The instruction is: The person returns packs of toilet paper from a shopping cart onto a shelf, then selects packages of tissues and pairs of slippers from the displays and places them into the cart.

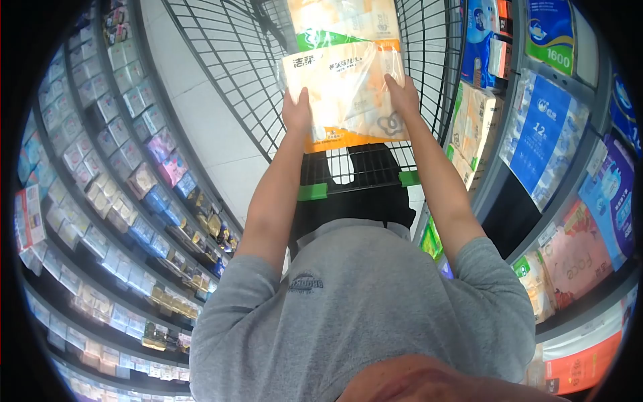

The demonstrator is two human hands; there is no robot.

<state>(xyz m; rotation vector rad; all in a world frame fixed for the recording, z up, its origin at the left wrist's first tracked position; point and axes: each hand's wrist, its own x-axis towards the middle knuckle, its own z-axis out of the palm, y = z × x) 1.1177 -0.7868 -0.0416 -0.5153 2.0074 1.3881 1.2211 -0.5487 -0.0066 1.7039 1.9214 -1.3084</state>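
Between my two hands is a plastic-wrapped pack of tissues point(351, 94), cream with an orange band along its near edge. My left hand point(297, 109) grips its left side, thumb on top. On the opposite side my right hand point(402, 98) clasps it the same way; the fingers underneath are hidden. The pack is over the near end of a black wire shopping cart point(248, 100). Just beyond it, a similar tissue pack point(345, 23) with a green band shows in the cart, partly covered by the held one.
Green-ended cart handle parts point(312, 192) are close to my waist. Shelves point(127, 141) of small packets line the left side across a tiled floor point(201, 114). On the right, shelves hold large tissue packs, among them a blue and white pack point(546, 137).
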